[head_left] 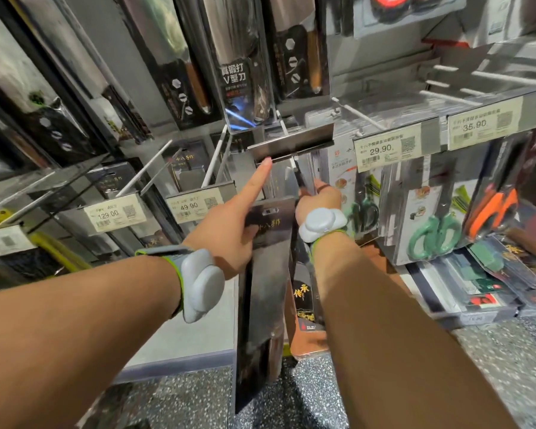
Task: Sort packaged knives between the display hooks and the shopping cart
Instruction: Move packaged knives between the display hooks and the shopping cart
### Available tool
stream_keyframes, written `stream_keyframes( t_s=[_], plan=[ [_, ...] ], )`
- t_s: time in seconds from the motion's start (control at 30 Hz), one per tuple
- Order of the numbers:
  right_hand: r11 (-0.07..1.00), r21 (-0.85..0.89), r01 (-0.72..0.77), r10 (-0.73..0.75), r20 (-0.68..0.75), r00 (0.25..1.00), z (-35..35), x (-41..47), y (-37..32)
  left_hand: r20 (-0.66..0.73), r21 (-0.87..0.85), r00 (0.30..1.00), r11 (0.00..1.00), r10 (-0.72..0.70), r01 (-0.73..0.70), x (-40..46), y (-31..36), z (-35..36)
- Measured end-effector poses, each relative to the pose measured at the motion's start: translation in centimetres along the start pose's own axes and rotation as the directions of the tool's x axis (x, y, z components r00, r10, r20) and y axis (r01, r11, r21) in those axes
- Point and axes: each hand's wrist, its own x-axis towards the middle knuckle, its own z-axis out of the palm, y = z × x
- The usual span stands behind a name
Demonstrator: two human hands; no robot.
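Leftmost, dark knife packages [180, 72] hang in rows on the display wall, and below them white hooks [143, 171] stick out over price tags reading 129.00 [115, 212] and 49.90 [195, 205]. Next comes the left hand [229, 239], a grey band on its wrist. Its forefinger points straight up and touches the lower edge of a blank metal tag holder [291, 142] at the end of a hook, while the thumb and the other fingers curl round the top of a long dark packaged knife [265, 289]; so the left grip is pinching that package near its hang hole. The package hangs down from the hand, tilted slightly, just in front of the display and below the tag holder, its lower end over the speckled floor [291, 407].

Just beside it, the right hand [317, 201], also banded at the wrist, reaches in under the same holder. Its fingers are mostly hidden behind the hand and the packages there, so I cannot tell whether that grip is spread or closed. A second dark package [305, 301] with gold writing hangs below this wrist.

Further right, tags read 29.90 [381, 150] and 35.90 [474, 125], above packaged scissors with green handles [435, 236] and orange handles [492, 209]. More packages [492, 280] lie flat on the lower shelf.
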Motion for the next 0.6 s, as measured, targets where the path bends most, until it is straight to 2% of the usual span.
stream_keyframes(
  t_s=[0.07, 0.17, 0.23, 0.3, 0.33, 0.37, 0.4, 0.43, 0.47, 0.5, 0.6],
  plan=[
    [0.995, -0.099, 0.001, -0.003, -0.02, 1.0, -0.1, -0.4, 0.3, 0.018, 0.002, 1.0, 1.0, 0.003, -0.003, 0.0, -0.1, -0.2],
    [0.974, -0.209, 0.09, -0.099, -0.032, 0.995, -1.1, -1.5, 0.7, 0.015, -0.005, 1.0, 1.0, 0.017, -0.017, -0.2, 0.0, -0.3],
    [0.97, -0.198, 0.142, -0.145, -0.002, 0.989, -1.9, -2.3, 0.7, -0.005, -0.021, 1.0, 1.0, 0.003, -0.003, -0.2, 0.0, -0.2],
    [0.999, -0.026, 0.042, -0.036, 0.181, 0.983, -2.7, -3.8, 0.5, -0.029, -0.06, 0.999, 0.998, -0.035, 0.033, -0.6, -0.1, -0.2],
    [0.997, 0.045, -0.063, 0.046, 0.31, 0.95, -3.1, -4.7, 0.8, -0.042, -0.079, 0.997, 0.995, -0.058, 0.055, -0.9, -0.3, -0.2],
    [0.993, 0.038, -0.107, 0.083, 0.406, 0.91, -3.6, -5.7, 1.1, -0.056, -0.093, 0.995, 0.993, -0.08, 0.074, -1.2, -0.5, -0.2],
    [0.997, -0.031, -0.073, 0.079, 0.469, 0.88, -4.0, -6.6, 1.5, -0.074, -0.107, 0.992, 0.99, -0.101, 0.093, -1.6, -0.8, -0.4],
    [0.986, -0.159, 0.042, 0.042, 0.488, 0.872, -4.5, -7.4, 2.0, -0.092, -0.128, 0.988, 0.986, -0.124, 0.111, -2.1, -1.1, -0.6],
    [0.945, -0.265, 0.189, -0.025, 0.519, 0.854, -4.8, -7.9, 2.8, -0.107, -0.156, 0.983, 0.979, -0.146, 0.129, -2.6, -1.5, -0.9],
    [0.9, -0.337, 0.275, -0.049, 0.55, 0.834, -5.1, -8.7, 3.2, -0.118, -0.19, 0.98, 0.972, -0.162, 0.138, -3.1, -1.8, -1.1],
    [0.869, -0.353, 0.346, -0.075, 0.598, 0.798, -5.3, -9.8, 5.2, -0.128, -0.242, 0.974, 0.959, -0.185, 0.15, -4.3, -2.2, -1.5]
  ],
)
